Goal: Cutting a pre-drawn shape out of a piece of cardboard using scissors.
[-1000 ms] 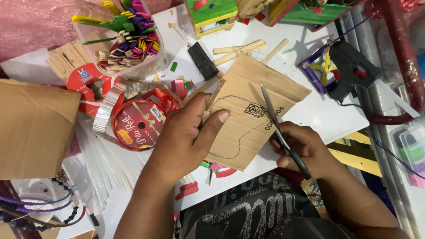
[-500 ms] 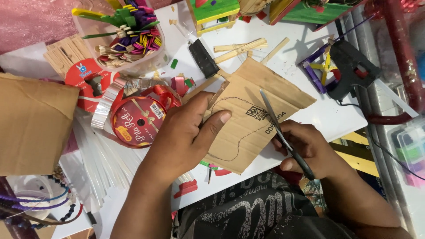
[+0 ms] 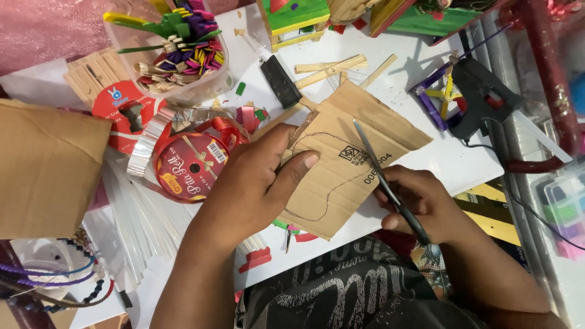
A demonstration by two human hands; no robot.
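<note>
Left hand (image 3: 253, 183) lies flat, fingers together, pressing down on the left part of a brown cardboard piece (image 3: 350, 155) that rests on the white table (image 3: 451, 161); thumb extends toward 3 o'clock across the board. Right hand (image 3: 414, 204), at 3 o'clock from the left, is clamped around the handles of a pair of scissors (image 3: 381, 173), blades pointing to 11 o'clock and lying over the cardboard near its printed mark. A pencilled curve is visible on the cardboard between the two hands. At 9 o'clock from the left hand, just beside it, sits a red ribbon spool (image 3: 192, 167). At 11 o'clock, a clear tub of coloured sticks (image 3: 177, 52). At 12 o'clock, plain wooden sticks (image 3: 332, 67) and a black rectangular block (image 3: 280, 81). At 2 o'clock from the right hand, a black glue gun (image 3: 484, 94) beside a purple-and-yellow stick frame (image 3: 439, 97). At far 9 o'clock, a larger brown cardboard sheet (image 3: 46, 167).
</note>
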